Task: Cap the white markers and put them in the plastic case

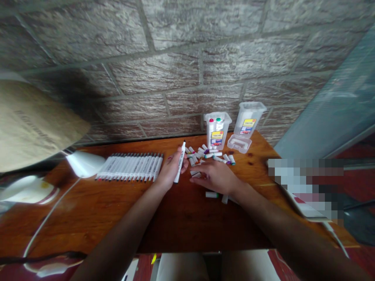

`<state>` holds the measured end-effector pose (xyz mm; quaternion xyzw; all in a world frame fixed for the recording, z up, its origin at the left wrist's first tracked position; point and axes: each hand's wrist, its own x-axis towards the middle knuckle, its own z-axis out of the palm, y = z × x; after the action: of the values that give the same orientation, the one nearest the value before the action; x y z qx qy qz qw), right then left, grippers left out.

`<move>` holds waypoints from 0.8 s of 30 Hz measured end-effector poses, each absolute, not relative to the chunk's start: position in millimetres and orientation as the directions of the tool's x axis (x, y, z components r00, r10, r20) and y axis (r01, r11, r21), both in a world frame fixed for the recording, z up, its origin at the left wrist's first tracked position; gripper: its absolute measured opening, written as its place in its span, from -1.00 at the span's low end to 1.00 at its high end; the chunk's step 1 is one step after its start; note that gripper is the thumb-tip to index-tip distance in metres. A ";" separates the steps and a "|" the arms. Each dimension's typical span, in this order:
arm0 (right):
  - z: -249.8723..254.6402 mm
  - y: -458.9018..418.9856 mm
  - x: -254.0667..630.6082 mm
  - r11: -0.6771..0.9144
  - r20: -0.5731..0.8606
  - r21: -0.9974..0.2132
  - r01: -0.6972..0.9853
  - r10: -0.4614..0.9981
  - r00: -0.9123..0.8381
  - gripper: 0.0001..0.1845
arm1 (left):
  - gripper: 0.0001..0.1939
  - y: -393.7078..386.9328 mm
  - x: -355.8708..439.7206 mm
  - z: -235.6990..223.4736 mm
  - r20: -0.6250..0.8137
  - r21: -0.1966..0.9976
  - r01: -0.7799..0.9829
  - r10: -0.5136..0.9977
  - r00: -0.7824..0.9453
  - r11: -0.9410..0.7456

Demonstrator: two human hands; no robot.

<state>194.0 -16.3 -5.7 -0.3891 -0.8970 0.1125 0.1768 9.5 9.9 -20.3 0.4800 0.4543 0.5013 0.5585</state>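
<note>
My left hand is closed around a white marker, held upright with its dark tip pointing up. Just to the right, my right hand reaches over the near side of a pile of loose marker caps. Its thumb and fingers close about a white cap, partly hidden by the fingers. Left of my left hand, a row of white markers lies side by side, dark ends toward the wall. Near my right wrist lie a green-ended cap and another pale cap.
A clear plastic case holding red- and green-topped markers stands by the wall. Beside it is a second clear case, lid open. A lamp and a paper cup are left; a white device lies right.
</note>
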 end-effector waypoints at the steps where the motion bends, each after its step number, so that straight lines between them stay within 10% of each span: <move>1: -5.4 -18.1 191.6 0.651 0.200 -0.313 0.691 0.757 -0.622 -0.67 | -0.40 10.0 9.7 -20.3 -0.027 0.992 -0.123 0.996 0.083 0.037; 9: -8.5 -17.0 191.2 0.514 0.165 -0.246 0.822 0.857 -0.487 -0.75 | -0.40 9.6 10.9 -20.2 -0.044 0.994 -0.095 0.993 0.108 0.054; 16: -15.9 -3.5 202.1 0.422 0.325 -0.645 0.637 0.906 -0.271 -0.80 | -0.41 4.9 13.2 -16.6 -0.027 0.999 0.026 0.985 0.169 0.023; 24: -16.2 4.8 203.2 0.094 0.055 -0.982 0.166 0.973 -0.222 -0.63 | -0.45 1.9 14.4 -15.1 0.016 0.995 0.093 0.972 0.233 -0.039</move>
<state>203.2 4.8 -16.2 -0.4655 -0.6120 0.4864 0.4150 14.4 1.9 -15.1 0.5857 0.4548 0.4201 0.5230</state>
